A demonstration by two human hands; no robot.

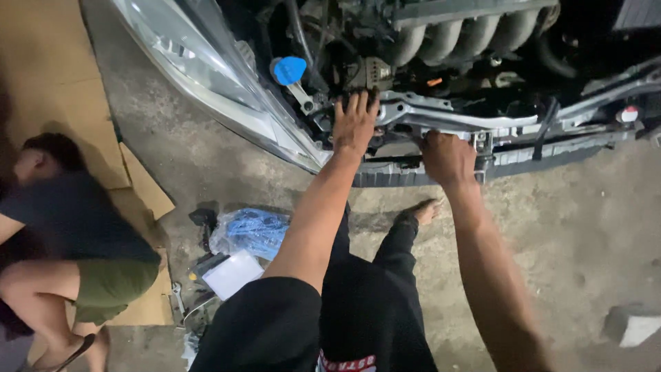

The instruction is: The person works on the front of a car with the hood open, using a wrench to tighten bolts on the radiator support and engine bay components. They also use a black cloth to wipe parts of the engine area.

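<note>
I stand at the open front of a car with its bumper cover off. My left hand [355, 124] lies flat, fingers spread, on the silver front crossmember [441, 116] near the headlight [206, 65]. My right hand [448, 158] is closed in a fist just below that crossmember, against the grey bumper beam [537, 160]; whatever it grips is hidden inside the fingers. Behind the hands sit a blue reservoir cap [289, 69] and the engine's intake runners [468, 34].
Another person [69, 234] crouches on cardboard sheets [48, 76] at the left. On the concrete floor by my legs lie a clear bag of blue material [251, 231], a white box [233, 273] and some tools [180, 303]. A concrete block [633, 325] sits at lower right.
</note>
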